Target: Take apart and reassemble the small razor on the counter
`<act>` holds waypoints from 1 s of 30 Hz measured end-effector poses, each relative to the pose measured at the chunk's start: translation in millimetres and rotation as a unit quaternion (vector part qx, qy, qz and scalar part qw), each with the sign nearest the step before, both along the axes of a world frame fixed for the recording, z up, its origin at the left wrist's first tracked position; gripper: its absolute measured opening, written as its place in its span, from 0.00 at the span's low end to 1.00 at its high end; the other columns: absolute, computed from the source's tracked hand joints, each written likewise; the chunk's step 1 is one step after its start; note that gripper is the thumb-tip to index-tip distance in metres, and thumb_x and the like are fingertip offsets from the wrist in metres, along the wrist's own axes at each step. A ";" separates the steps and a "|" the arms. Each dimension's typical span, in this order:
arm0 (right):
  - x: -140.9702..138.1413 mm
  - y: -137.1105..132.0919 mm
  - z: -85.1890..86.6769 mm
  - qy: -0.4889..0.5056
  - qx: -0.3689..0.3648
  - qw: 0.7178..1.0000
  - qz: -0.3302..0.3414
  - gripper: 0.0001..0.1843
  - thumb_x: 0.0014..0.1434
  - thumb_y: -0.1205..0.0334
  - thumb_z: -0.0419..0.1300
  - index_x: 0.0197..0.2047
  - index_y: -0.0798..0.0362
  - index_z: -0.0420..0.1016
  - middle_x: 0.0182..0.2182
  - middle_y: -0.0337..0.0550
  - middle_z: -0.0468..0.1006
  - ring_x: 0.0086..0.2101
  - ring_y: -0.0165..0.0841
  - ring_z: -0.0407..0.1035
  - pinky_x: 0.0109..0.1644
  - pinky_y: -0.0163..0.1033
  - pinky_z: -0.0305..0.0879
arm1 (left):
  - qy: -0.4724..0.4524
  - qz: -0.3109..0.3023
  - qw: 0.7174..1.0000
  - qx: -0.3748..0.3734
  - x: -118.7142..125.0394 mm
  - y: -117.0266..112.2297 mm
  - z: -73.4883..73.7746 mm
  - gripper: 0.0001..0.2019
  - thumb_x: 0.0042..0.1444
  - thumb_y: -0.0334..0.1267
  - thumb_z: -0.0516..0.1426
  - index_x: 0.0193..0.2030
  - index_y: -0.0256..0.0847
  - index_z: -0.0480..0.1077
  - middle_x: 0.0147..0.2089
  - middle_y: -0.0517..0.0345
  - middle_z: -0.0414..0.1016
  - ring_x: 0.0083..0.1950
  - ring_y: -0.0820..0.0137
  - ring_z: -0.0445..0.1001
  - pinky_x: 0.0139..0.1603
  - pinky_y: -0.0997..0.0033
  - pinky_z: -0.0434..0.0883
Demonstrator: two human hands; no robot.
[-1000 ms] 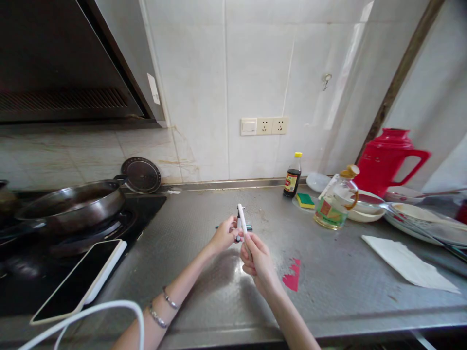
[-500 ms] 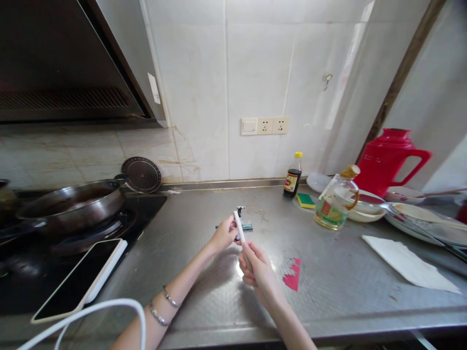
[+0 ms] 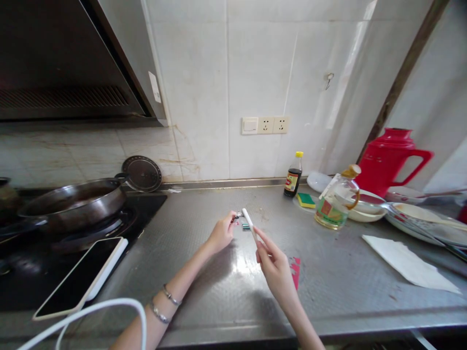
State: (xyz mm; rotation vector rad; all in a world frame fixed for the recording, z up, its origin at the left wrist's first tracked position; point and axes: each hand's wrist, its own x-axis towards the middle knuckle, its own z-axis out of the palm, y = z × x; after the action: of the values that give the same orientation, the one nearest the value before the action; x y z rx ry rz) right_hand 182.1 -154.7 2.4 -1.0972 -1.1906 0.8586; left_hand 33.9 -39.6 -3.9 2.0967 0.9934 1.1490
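My left hand (image 3: 222, 230) is closed, its fingertips pinching a small dark-and-silver razor (image 3: 238, 215) whose handle is mostly hidden by the fingers. In my right hand (image 3: 274, 265) is a slim white stick (image 3: 249, 222), gripped near its lower end and slanting up to the left. The stick's upper tip is right beside the razor's head; whether they touch I cannot tell. Just under the tip, a short teal-and-silver piece (image 3: 246, 227) lies on the counter, partly covered by the stick. A torn pink scrap (image 3: 296, 272) shows beyond my right hand, partly hidden by it.
The steel counter (image 3: 204, 311) carries a soy sauce bottle (image 3: 292, 175), a sponge (image 3: 305, 200), an oil jug (image 3: 332, 209), a red thermos (image 3: 386, 163) and a white paper sheet (image 3: 408, 265). Leftward are a pan (image 3: 76, 201), a phone (image 3: 78, 277) and a white cable (image 3: 120, 302).
My right hand has moved right with the white stick, now covering part of the pink scrap. My left hand has shifted slightly left, and the razor's upright head has tipped down sideways.
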 end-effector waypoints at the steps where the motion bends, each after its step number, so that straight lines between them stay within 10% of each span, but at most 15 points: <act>1: -1.6 -2.0 -0.2 -0.017 0.001 1.000 -0.004 0.24 0.56 0.55 0.55 0.55 0.49 0.69 0.17 0.33 0.59 0.18 0.24 0.50 0.20 0.31 0.46 | 0.003 0.003 1.000 0.004 0.0 0.1 -0.3 0.06 0.56 0.31 0.49 0.38 0.42 0.65 0.32 0.59 0.72 0.36 0.69 0.70 0.40 0.73 0.63; 30: -3.3 -9.7 -0.2 -0.085 0.001 0.996 0.016 0.26 0.60 0.55 0.49 0.59 0.56 0.63 0.18 0.33 0.57 0.19 0.25 0.49 0.21 0.31 0.48 | 0.069 0.015 0.994 0.082 -2.2 3.7 -5.8 0.09 0.57 0.27 0.47 0.42 0.40 0.64 0.36 0.57 0.72 0.38 0.71 0.72 0.40 0.75 0.64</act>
State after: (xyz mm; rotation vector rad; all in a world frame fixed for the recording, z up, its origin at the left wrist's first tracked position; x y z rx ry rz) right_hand 178.8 -164.4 2.2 -1.1698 -1.3523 0.8008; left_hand 31.7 -35.9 -9.8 2.3253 1.0251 1.1483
